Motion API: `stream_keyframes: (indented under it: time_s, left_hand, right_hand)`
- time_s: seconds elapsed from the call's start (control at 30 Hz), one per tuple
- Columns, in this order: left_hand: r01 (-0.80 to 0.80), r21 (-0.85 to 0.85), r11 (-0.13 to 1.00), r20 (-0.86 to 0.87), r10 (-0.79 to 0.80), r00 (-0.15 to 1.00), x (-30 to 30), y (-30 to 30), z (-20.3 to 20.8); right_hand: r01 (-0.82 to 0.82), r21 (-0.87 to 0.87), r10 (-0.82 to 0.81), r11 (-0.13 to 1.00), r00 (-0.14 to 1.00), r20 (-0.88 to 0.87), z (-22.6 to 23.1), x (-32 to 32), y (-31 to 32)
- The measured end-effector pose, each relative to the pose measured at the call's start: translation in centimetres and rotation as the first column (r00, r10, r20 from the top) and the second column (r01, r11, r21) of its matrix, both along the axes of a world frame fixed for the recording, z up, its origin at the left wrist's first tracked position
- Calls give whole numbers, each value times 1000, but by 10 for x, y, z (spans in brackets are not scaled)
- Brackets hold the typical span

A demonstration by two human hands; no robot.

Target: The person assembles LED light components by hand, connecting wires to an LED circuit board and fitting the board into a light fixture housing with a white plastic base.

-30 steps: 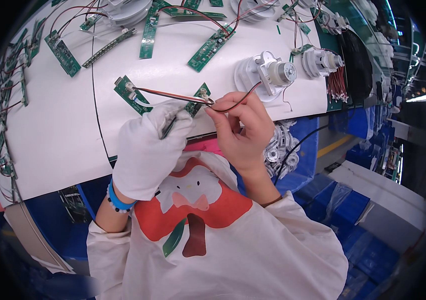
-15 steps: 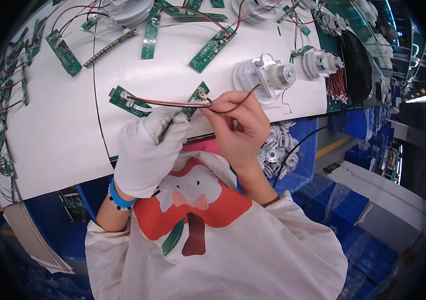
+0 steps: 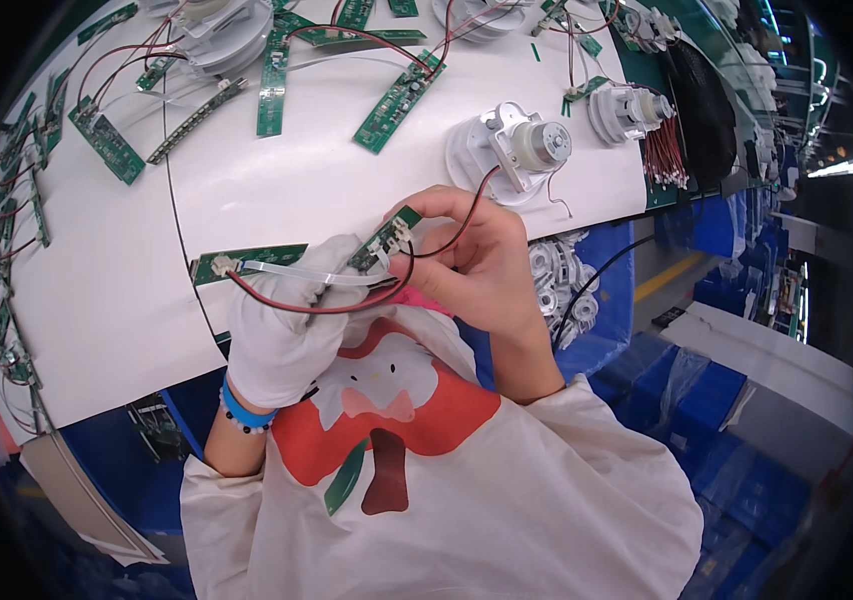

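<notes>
A small green circuit board (image 3: 378, 240) with white connectors is held at a tilt between my hands, above the table's near edge. My left hand (image 3: 286, 335), in a white glove, is closed around its lower left end. My bare right hand (image 3: 481, 262) pinches the other end near the connectors. A white flat cable (image 3: 306, 272) and a looping red-and-black wire pair (image 3: 318, 308) run to a second circuit board (image 3: 264, 261), which lies beyond my left hand. Another red-and-black lead (image 3: 474, 212) passes by my right fingers toward a white motor unit (image 3: 494, 158).
Several circuit boards (image 3: 398, 103) and white housings (image 3: 221, 40) lie wired together across the white table (image 3: 86, 330). A second motor unit (image 3: 626, 110) stands at the right, beside a bundle of red wires (image 3: 662, 158). Below the edge, a blue bin (image 3: 614, 300) holds white plastic parts (image 3: 561, 285).
The small board has turned in my hands, bringing its connectors into clearer view. Its wire loop now sags below the flat cable, and the second board has shifted toward me and left.
</notes>
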State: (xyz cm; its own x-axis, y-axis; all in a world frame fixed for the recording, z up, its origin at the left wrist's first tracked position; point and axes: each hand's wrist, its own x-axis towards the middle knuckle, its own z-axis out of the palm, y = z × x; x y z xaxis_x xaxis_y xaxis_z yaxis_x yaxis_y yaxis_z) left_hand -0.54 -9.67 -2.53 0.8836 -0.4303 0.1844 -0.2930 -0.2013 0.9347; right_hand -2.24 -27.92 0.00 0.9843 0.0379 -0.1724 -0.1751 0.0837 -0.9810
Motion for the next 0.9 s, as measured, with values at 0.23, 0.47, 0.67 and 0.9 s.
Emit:
stream_keyframes:
  time_s: [0.23,0.47,0.67,0.9]
  left_hand:
    - [25,64,998,163,-35,986,2,0,5]
    - [4,112,994,217,-28,976,-3,5,-5]
    - [-81,-58,995,-104,74,992,-11,-2,-5]
    - [-70,-41,997,181,76,980,-4,2,-30]
  right_hand:
    - [-64,130,35,990,977,212,-12,5,-3]
    - [36,-24,-28,999,962,271,-19,-2,5]
    - [28,-78,-26,997,999,33,2,-12,-35]
    - [484,-141,-501,863,856,-129,1,-44,-90]
